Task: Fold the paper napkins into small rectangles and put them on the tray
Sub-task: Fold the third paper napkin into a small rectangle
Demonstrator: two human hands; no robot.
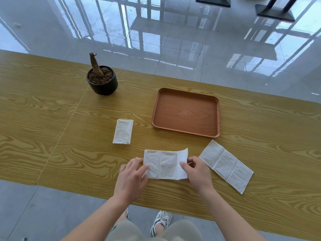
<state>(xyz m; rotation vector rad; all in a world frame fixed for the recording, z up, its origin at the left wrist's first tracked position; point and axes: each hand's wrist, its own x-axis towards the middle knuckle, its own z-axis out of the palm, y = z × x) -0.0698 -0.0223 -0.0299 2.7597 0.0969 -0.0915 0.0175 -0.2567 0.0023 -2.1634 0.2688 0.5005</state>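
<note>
A white paper napkin (165, 164) lies as a long creased strip near the table's front edge. My left hand (132, 176) pinches its left end. My right hand (196, 171) grips its right end, whose last panel curls upward. A second napkin strip (225, 166) lies flat and unfolded to the right, at a slant. A third napkin (123, 132), folded into a small rectangle, rests to the left of the tray. The brown wooden tray (185, 112) sits behind the napkins with nothing on it.
A black pot with soil and a bare stump (102, 80) stands at the back left of the wooden table (52, 127). A seam runs diagonally across the tabletop on the left. Shiny floor tiles lie beyond the far edge.
</note>
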